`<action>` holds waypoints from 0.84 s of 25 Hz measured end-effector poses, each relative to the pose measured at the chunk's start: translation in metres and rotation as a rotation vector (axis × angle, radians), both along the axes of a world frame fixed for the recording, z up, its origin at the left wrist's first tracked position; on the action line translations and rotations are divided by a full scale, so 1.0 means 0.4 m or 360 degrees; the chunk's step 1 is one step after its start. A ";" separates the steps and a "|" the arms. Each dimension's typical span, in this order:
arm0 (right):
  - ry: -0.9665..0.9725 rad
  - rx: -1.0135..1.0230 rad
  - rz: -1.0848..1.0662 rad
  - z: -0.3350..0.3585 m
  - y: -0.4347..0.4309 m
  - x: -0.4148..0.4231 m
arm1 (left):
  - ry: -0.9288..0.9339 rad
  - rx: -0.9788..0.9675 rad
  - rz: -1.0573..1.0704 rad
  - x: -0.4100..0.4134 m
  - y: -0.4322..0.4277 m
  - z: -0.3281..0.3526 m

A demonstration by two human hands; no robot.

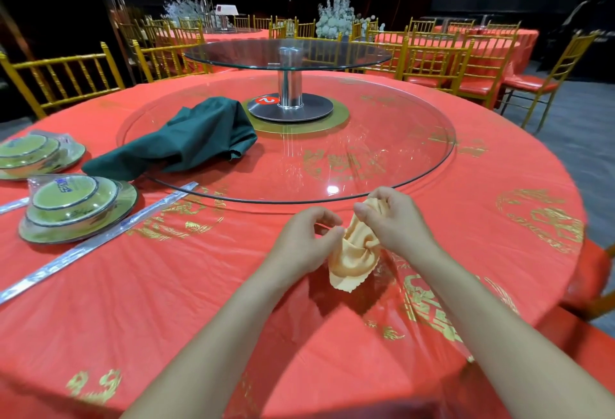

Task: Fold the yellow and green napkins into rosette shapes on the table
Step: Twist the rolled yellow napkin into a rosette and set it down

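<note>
I've got the yellow napkin (353, 254) bunched just above the table (199, 285) near the glass turntable (382, 166), left hand (304, 239) and right hand (391, 219) both pinching its gathered folds — light, limp cloth, likely best held at the twisted middle.

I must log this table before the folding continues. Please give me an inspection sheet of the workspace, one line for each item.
Surface: round table with red cloth printed in gold; glass turntable in the middle.
Job's things: yellow napkin bunched between both hands, lower corner hanging free; green napkin lying crumpled, partly on the turntable.
Clutter: two wrapped dish sets and wrapped chopsticks at the left.
Grippers: left hand pinches the yellow napkin; right hand grips its upper part.
Cables: nothing seen.
Surroundings: gold chairs, other red tables, white flower decorations, dark hall.
</note>
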State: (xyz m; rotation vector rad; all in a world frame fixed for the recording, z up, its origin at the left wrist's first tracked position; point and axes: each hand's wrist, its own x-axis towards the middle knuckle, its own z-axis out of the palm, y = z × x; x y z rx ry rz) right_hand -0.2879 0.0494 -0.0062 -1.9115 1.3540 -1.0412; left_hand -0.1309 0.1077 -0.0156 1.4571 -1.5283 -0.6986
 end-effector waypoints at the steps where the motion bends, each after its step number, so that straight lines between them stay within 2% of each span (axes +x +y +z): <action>1: -0.0003 -0.0019 0.0001 -0.001 0.005 0.002 | -0.0209 -0.0085 0.0069 -0.004 0.006 0.003; 3: -0.0045 -0.0022 0.0010 -0.003 0.015 0.006 | -0.0513 -0.0216 0.0148 -0.015 0.018 0.011; 10: -0.0068 -0.0099 -0.0065 -0.019 0.043 0.008 | -0.0859 -0.0320 0.0255 -0.028 0.015 -0.001; 11: -0.0071 -0.0115 -0.0071 -0.024 0.047 0.008 | -0.0821 -0.0270 0.0294 -0.023 0.011 -0.003; 13: -0.0113 -0.0122 -0.0084 -0.038 0.052 0.010 | -0.0552 -0.0036 0.0370 -0.015 -0.002 -0.010; 14: -0.0146 -0.0113 -0.0097 -0.046 0.053 0.012 | -0.0279 0.0139 0.0394 -0.010 -0.012 -0.013; 16: -0.0209 -0.0084 -0.0152 -0.060 0.052 0.018 | 0.0554 0.0554 0.0401 -0.009 -0.022 -0.009; 17: -0.0249 -0.0069 -0.0184 -0.065 0.052 0.023 | 0.0835 0.0715 0.0404 -0.013 -0.021 -0.005; 18: -0.0287 -0.0058 -0.0207 -0.068 0.054 0.028 | 0.0882 0.0800 0.0385 -0.015 -0.022 -0.004; 21: -0.0316 -0.0073 -0.0221 -0.074 0.056 0.034 | 0.0471 0.0756 0.0350 -0.018 -0.004 0.006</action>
